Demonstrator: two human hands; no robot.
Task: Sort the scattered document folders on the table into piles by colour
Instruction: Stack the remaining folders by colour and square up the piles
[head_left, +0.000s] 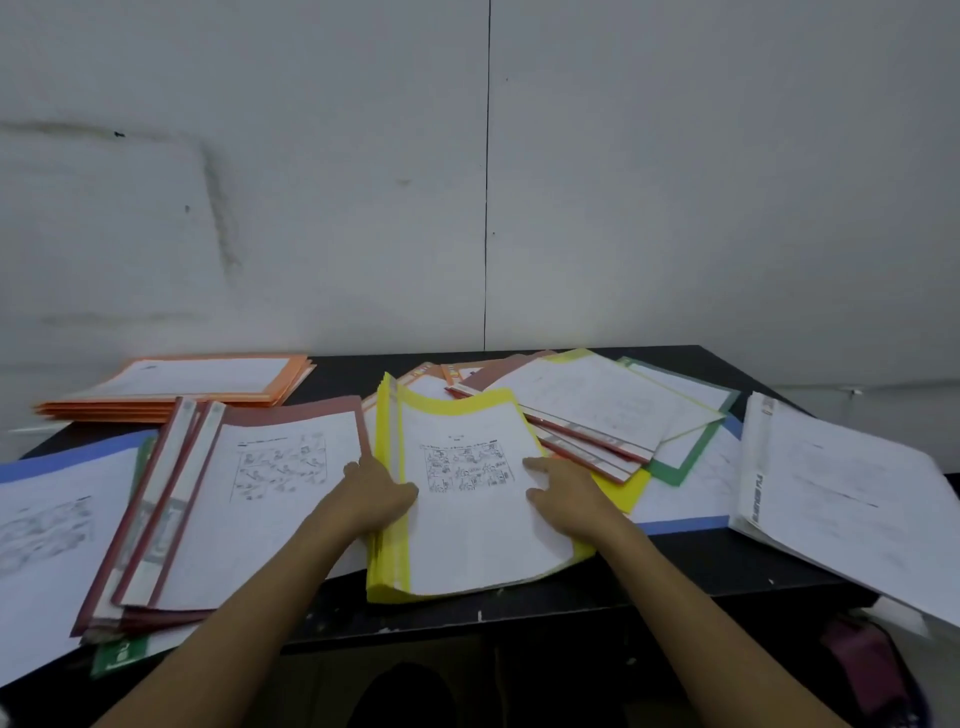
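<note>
Our right fingers (537, 464) lie straight and spread, flat on the printed sheet under the clear cover of the top yellow folder. They press down and hold nothing. Our left fingers (356, 470) run along the spine side of the same stack, with the thumb lapping onto the yellow edge. We cannot tell whether they curl under it. So the right hand (566, 493) rests on top of the yellow folder pile (387, 545) and the left hand (379, 493) against its left edge. The pile lies mid-worktop, close to the near edge.

We judge these folders light one by one, thin and floppy, with glossy covers that will slide on each other; the top one already bows upward at its far end. The spine, stiffened by its binding strip, looks like the best place to take hold. We would pinch the whole thickness there and steady the loose right edge with the other hand, so that nothing fans out.

Just left of the pile lies the red folder pile (291, 415), overlapping a blue folder (78, 457). The orange folder pile (291, 382) sits far left. To the right, an unsorted heap (597, 410) of overlapping red, yellow, green and blue folders touches our pile. Beyond it a white folder (831, 493) overhangs the black worktop (701, 564).
</note>
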